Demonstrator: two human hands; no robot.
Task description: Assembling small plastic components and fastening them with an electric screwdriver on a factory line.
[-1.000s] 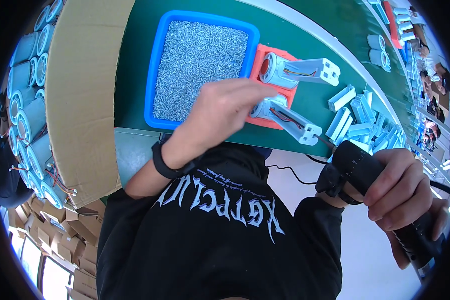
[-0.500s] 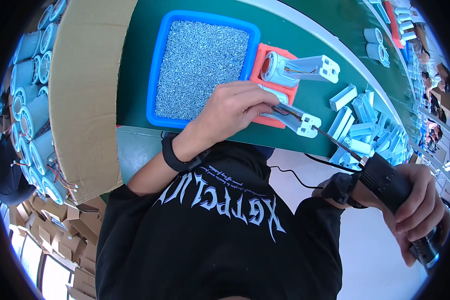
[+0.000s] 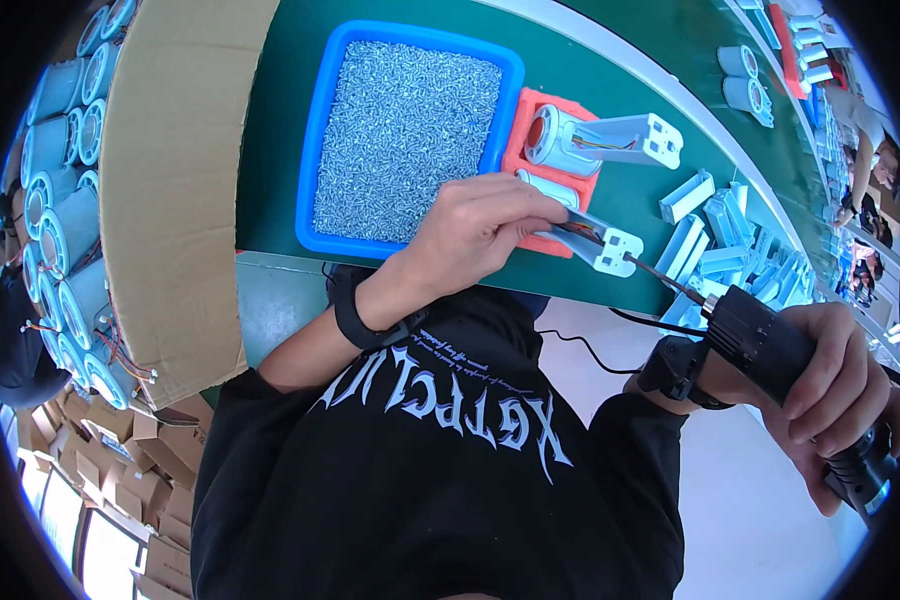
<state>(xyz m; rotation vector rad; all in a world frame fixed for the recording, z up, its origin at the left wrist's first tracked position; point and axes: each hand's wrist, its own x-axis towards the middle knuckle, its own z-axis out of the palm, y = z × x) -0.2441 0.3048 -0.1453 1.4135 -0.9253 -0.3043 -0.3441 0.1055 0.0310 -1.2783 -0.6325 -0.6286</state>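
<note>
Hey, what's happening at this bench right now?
A person is working on small light-blue plastic housings at a green bench. The left hand steadies one housing on an orange jig, while the right hand grips a black electric screwdriver whose bit reaches that housing's end. A second housing lies in the jig's other slot. A blue tray of screws sits beside the jig.

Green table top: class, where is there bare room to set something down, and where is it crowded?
Bare green table top lies between the brown cardboard box and the blue plastic tray of screws. Right of the orange plastic jig, pale blue plastic housings crowd it.
</note>
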